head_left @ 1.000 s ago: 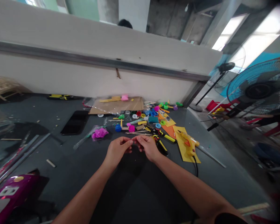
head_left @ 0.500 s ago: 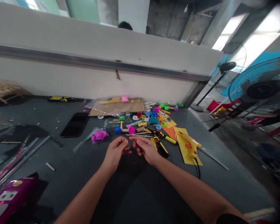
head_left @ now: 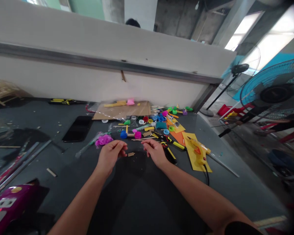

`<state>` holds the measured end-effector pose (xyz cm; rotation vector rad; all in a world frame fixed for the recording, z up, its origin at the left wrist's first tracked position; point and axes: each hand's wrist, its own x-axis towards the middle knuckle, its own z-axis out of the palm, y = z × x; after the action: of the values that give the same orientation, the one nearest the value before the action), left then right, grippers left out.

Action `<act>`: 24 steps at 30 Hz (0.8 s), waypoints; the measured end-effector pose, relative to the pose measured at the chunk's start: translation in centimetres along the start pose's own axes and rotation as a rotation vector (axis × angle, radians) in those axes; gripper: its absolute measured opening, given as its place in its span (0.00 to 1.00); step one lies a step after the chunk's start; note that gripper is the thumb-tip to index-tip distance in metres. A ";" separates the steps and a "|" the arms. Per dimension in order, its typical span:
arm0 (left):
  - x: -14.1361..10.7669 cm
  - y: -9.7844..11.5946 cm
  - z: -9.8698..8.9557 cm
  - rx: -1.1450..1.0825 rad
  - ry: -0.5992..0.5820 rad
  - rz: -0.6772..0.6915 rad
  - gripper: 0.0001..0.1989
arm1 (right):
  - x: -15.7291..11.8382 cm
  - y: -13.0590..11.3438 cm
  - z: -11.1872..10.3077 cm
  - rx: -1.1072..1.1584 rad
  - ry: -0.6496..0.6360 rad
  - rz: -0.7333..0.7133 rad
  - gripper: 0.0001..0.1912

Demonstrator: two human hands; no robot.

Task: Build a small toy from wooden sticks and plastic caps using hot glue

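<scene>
My left hand (head_left: 110,155) hovers over the dark grey table (head_left: 71,156) with its fingers curled, and I see nothing held in it. A small wooden chip (head_left: 130,154) lies between my hands, touching neither. My right hand (head_left: 155,153) rests by a black-and-yellow handled tool (head_left: 169,154), its fingers loose and empty. Just beyond my left hand is a pink crumpled bundle (head_left: 103,140) in clear plastic. Colourful plastic caps, rings and craft sticks (head_left: 147,129) are scattered ahead of both hands. To the right, a yellow hot glue gun (head_left: 198,150) lies on yellow paper (head_left: 192,160).
A black phone (head_left: 77,129) lies on the table left of the craft pile, behind which sits a cardboard sheet (head_left: 121,110). Metal rods (head_left: 19,160) and a magenta object (head_left: 12,202) are at the lower left. A standing fan (head_left: 271,91) and a person's leg (head_left: 279,125) are right, beyond the table edge.
My hands have separated, with the left moving further left. A small wooden chip now shows on the table between them.
</scene>
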<state>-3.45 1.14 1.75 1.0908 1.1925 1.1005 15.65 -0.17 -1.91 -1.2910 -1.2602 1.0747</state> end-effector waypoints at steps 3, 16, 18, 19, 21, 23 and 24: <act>0.2 0.2 -0.7 0.007 0.016 0.015 0.12 | -0.3 -0.1 0.3 -0.295 -0.056 -0.214 0.08; -1.7 4.9 -3.2 -0.394 0.182 0.343 0.08 | -0.4 0.7 2.1 -0.858 -0.247 -0.521 0.07; -1.9 5.5 -3.7 -0.470 0.221 0.376 0.07 | -0.4 0.7 2.2 -0.875 -0.239 -0.505 0.05; -1.9 5.7 -3.9 -0.499 0.230 0.366 0.07 | -0.5 0.6 2.3 -0.891 -0.233 -0.497 0.04; -1.9 5.7 -3.9 -0.514 0.237 0.337 0.10 | -0.5 0.6 2.3 -0.920 -0.217 -0.489 0.04; -1.8 5.3 -3.5 -0.435 0.243 0.341 0.14 | -0.5 0.5 2.1 -0.923 -0.201 -0.484 0.04; -1.7 5.0 -3.3 -0.358 0.256 0.360 0.17 | -0.4 0.4 2.0 -0.909 -0.193 -0.477 0.04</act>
<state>-7.10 0.30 6.69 0.9211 0.9582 1.7017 13.69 -0.42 -2.56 -1.4106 -2.2056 0.2573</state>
